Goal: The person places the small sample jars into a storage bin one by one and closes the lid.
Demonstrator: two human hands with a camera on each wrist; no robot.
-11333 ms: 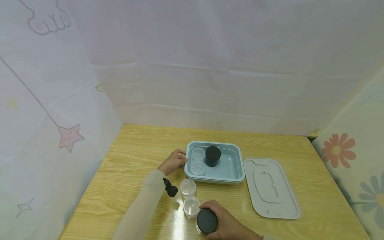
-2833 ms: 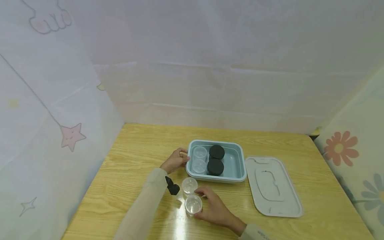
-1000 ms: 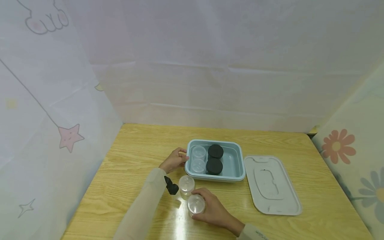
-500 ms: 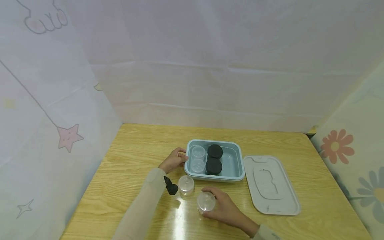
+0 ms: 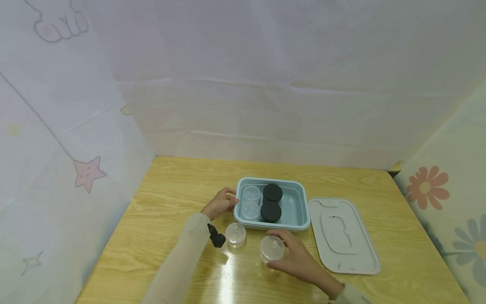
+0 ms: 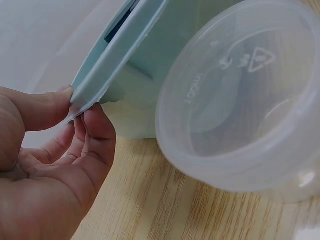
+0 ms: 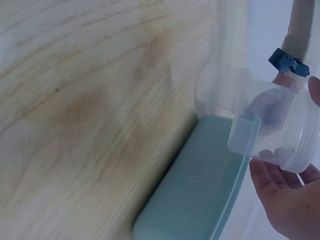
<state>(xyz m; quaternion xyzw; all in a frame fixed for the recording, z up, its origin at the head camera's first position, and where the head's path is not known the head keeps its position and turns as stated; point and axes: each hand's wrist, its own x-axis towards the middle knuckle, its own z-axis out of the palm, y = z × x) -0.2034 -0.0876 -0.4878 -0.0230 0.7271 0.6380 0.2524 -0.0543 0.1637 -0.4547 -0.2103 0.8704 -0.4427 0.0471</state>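
My left hand [image 5: 220,204] pinches the left rim of a light blue plastic bin [image 5: 295,207], thumb on top and fingers beneath. Standing in the bin are two clear jars [image 5: 251,202] along the left and two black-lidded jars [image 5: 271,202] beside them. My right hand [image 5: 300,262] grips a clear lidded plastic jar [image 5: 272,248] in front of the bin; in the right wrist view thumb and fingers wrap its lid end, and its clear base [image 7: 257,122] overlaps the bin's side. Another clear jar [image 5: 235,233] stands on the table near my left wrist.
A whitish rectangular lid [image 5: 343,240] lies flat on the wooden table [image 5: 182,181], right of the bin. A black device [image 5: 216,236] is strapped at the left wrist. Printed cloth walls [image 5: 265,105] enclose the table at the back and sides.
A second black-lidded jar has gone into the bin. My right hand then took the nearer clear jar and carried it rightward, away from the other. The left hand stays on the rim.
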